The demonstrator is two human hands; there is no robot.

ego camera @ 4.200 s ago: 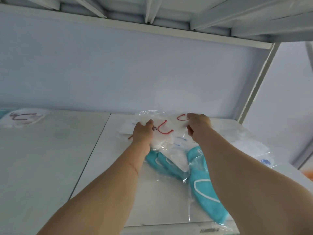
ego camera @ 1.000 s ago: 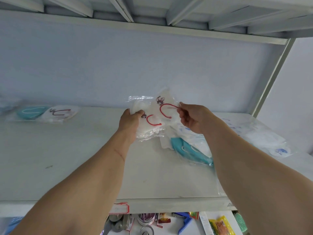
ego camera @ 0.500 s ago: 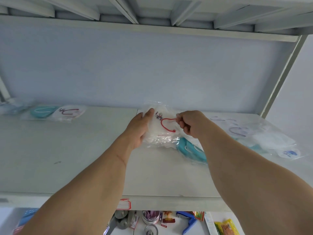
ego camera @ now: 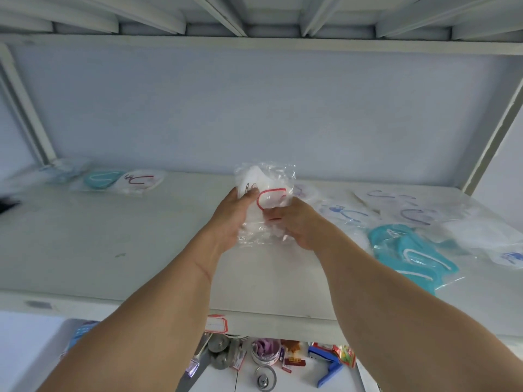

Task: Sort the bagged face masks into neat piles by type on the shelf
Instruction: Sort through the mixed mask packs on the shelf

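Your left hand [ego camera: 233, 219] and right hand [ego camera: 297, 224] have squared the red-looped white mask bags [ego camera: 264, 202] into 1 bundle, both clasping it above mid-shelf [ego camera: 85, 250], ready for the matching pile [ego camera: 140, 181] at 10 o'clock.

Bare shelf [ego camera: 119, 250] open from center leftward; bagged masks [ego camera: 410, 250] crowding the right, small pile [ego camera: 121, 181] at far-left back.

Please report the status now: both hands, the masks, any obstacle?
Left hand and right hand both shut on red-loop masks, lifted above shelf. Unsorted heap at right. Nothing in the way.
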